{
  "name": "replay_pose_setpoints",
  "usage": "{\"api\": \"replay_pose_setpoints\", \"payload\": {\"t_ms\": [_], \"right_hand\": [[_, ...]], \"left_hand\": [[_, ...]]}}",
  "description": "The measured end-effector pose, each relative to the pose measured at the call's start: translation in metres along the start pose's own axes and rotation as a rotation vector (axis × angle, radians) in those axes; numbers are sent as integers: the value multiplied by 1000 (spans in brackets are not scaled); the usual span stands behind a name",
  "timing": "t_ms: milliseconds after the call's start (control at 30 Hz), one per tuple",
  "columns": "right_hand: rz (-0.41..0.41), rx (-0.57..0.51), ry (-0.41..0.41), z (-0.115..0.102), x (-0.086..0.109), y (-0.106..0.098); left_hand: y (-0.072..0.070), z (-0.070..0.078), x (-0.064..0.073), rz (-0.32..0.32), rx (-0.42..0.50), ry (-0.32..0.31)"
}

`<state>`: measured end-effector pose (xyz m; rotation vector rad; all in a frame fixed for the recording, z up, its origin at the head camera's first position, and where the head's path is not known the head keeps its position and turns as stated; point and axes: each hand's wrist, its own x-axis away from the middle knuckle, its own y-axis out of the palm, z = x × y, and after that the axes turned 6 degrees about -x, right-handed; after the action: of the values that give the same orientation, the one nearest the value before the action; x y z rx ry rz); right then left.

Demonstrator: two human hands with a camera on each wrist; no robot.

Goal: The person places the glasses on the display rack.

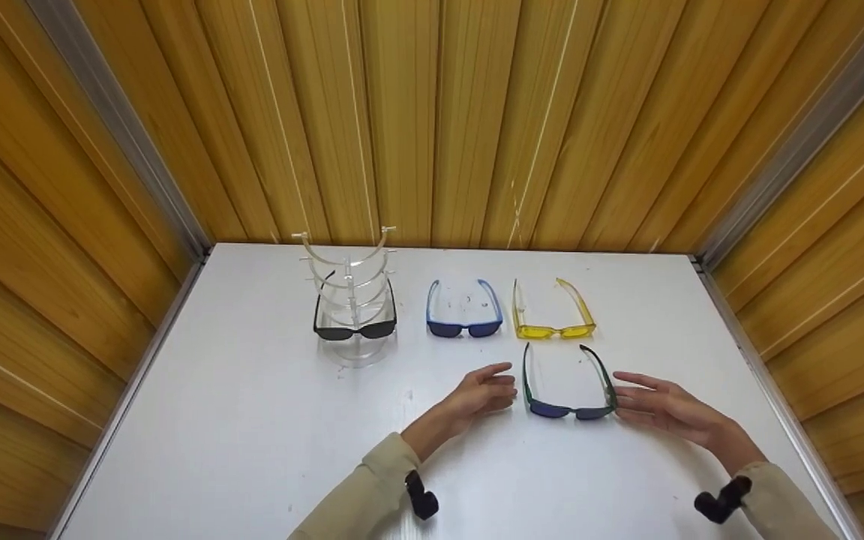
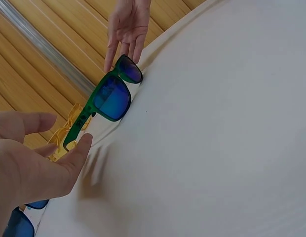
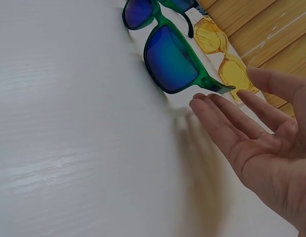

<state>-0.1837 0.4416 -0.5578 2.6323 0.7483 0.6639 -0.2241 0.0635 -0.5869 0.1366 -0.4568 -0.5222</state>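
Observation:
Green-framed sunglasses (image 1: 573,411) with blue mirrored lenses stand on the white table between the two hands, their temples unfolded and pointing away. Just left of them is my left hand (image 1: 479,394), its fingers relaxed and holding nothing. On the other side my right hand (image 1: 661,405) has its fingers stretched toward the right temple, fingertips right at the hinge. In the right wrist view the right hand (image 3: 271,143) is palm up beside the green frame (image 3: 172,59). The left wrist view shows the left hand's thumb and fingers spread around the near temple (image 2: 76,129).
Behind, blue sunglasses (image 1: 464,328) and yellow glasses (image 1: 556,332) stand side by side. Farther left, a clear tiered display stand (image 1: 352,281) has black sunglasses (image 1: 355,331) at its lowest tier. Wood-patterned walls (image 1: 432,127) enclose the white table (image 1: 252,420) at the back and sides.

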Motion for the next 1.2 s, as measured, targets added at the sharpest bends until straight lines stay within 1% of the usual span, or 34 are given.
{"api": "replay_pose_setpoints", "payload": {"t_ms": [167,300,467,633,767,933,1100,1200], "right_hand": [[38,-7,23,0,-2,6],[53,-18,28,0,-2,9],[59,-47,39,3,-3,12],[91,-56,34,4,-2,14],[85,-66,27,5,-2,15],[90,-58,41,8,0,19],[117,-57,47,11,0,26],[109,-67,32,11,-1,31]], "left_hand": [[8,1,-5,-9,35,-10],[16,-1,-10,-30,69,10],[16,-2,-10,-37,94,8],[17,-2,-11,-48,134,17],[17,-1,-9,-60,130,18],[16,-1,-5,-67,131,11],[12,0,2,-76,140,26],[8,3,7,-79,130,27]]}}
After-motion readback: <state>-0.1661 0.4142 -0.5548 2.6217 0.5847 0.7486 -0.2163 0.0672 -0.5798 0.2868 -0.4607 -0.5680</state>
